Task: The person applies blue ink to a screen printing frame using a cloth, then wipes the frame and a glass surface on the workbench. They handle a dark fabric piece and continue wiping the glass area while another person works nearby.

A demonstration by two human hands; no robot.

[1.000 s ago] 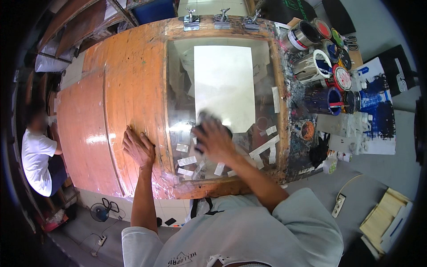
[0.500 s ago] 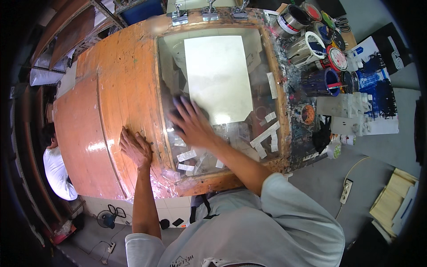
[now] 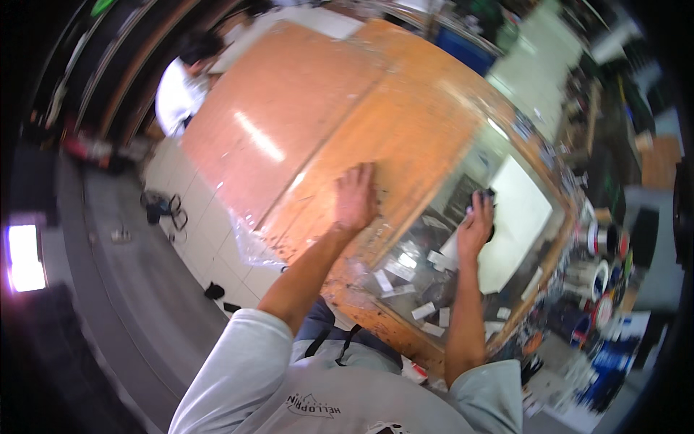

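Observation:
My left hand (image 3: 356, 197) lies flat on the orange wooden board (image 3: 405, 123), fingers stretched out, holding nothing. My right hand (image 3: 475, 226) is over the glass panel (image 3: 426, 224), at the left edge of a white sheet (image 3: 513, 224). Its fingers are curled about a small dark object (image 3: 489, 195), blurred and mostly hidden, so its kind does not show. The sheet lies on the glass inside a wooden frame (image 3: 412, 329). Several short white tape strips (image 3: 424, 311) are stuck on the glass nearer to me.
Paint cans (image 3: 587, 278) crowd the frame's right side, beside a blue-stained white sheet (image 3: 614, 362). A reddish-brown board (image 3: 267, 108) extends to the left. A person in a white shirt (image 3: 177, 94) is at its far left edge. Clear plastic film (image 3: 253, 242) hangs at the board's near edge.
The view has swung left, shifting the table to the right in the picture. My right hand, spread and blurred before, now has curled fingers around a dark object. My left hand stays on the board.

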